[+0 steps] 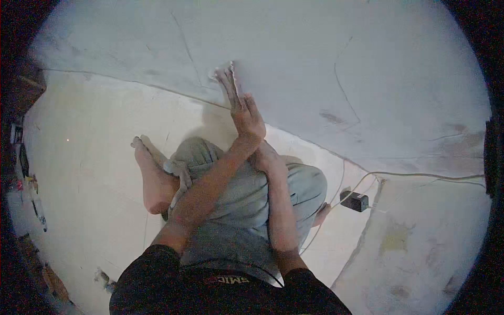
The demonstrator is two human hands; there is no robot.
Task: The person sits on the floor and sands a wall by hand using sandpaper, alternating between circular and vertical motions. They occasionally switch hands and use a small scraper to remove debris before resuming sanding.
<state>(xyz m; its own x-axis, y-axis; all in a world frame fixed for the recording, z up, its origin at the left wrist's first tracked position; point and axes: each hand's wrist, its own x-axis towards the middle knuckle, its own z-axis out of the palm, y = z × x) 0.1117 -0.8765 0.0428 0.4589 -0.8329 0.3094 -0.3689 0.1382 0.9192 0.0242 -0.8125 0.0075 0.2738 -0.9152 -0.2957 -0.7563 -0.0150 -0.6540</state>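
Note:
My left hand (249, 119) reaches up in front of the wall, closed around the lower end of a folded greyish cloth (228, 86) with a pale, ragged edge. The cloth sticks up past my fingers and overlaps the wall in this view. My right hand (269, 159) rests low, just under the left wrist, above my crossed legs. Its fingers are hidden behind the left wrist and forearm.
A pale, marked wall (294, 63) rises ahead, and a second scuffed surface (404, 247) lies to the right. A black adapter (354, 201) sits by the corner with a light cable (420, 175) near it. Dark clutter (31, 194) lines the far left of the floor (94, 184).

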